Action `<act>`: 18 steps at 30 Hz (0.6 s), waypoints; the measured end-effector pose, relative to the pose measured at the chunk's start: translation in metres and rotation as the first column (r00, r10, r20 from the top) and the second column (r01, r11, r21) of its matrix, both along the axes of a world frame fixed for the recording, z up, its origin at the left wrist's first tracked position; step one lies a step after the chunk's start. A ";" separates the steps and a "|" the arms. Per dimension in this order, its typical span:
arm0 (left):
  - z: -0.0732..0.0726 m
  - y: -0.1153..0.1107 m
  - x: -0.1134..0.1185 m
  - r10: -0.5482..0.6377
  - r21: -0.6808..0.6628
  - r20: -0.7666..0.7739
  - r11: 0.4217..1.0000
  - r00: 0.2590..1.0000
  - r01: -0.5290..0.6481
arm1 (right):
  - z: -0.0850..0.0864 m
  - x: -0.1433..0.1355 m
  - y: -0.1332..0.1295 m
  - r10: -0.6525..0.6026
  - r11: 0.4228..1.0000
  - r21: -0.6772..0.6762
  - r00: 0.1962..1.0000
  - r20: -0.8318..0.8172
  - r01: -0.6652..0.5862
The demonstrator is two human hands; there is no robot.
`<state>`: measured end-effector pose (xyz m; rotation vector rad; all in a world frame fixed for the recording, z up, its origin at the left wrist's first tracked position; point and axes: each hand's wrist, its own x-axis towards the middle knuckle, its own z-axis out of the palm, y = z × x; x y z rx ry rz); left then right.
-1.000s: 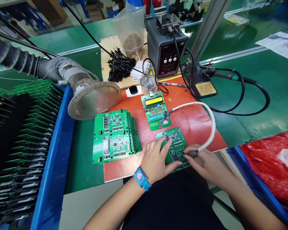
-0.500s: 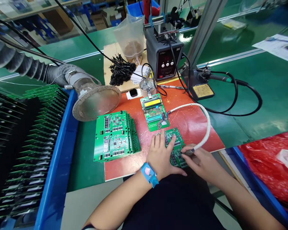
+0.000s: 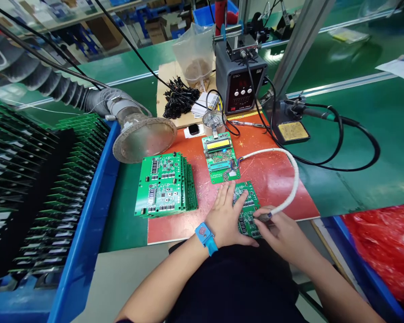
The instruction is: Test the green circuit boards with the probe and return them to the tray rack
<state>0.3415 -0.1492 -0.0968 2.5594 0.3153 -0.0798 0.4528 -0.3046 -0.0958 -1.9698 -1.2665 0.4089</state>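
My left hand [image 3: 226, 217], with a blue strap on its wrist, lies with fingers spread over the left part of a green circuit board [image 3: 249, 202]. Between the thumb and fingers of my right hand [image 3: 278, 231] is a probe connector [image 3: 264, 217] on the end of a white sleeved cable [image 3: 292, 179]. Its tip meets the board's right side; the exact contact is hidden by my fingers. That cable runs to a programmer board [image 3: 219, 157] with a yellow display, lying just beyond my left fingertips.
Left of my hands stands a stack of circuit boards [image 3: 161, 184]. Beyond it are a fume extractor hood [image 3: 144, 139] and a blue crate [image 3: 84, 224] of boards. A soldering station [image 3: 240, 80] and iron holder [image 3: 291, 128] stand behind. Red plastic [image 3: 384, 251] fills a bin at right.
The camera view has shifted slightly, so the bench appears moved to the right. Both hands keep nearly the same place on the board, the right still gripping the probe connector.
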 end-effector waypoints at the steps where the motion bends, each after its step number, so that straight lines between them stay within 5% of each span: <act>1: -0.001 0.000 -0.001 0.002 -0.006 0.011 1.000 1.000 -0.002 | 0.000 0.000 0.000 0.007 1.000 0.001 1.000 0.005 -0.007; 18: 0.005 -0.001 0.002 0.018 -0.048 -0.026 0.999 0.999 -0.019 | 0.000 0.004 0.003 0.077 0.996 0.032 0.995 0.056 -0.079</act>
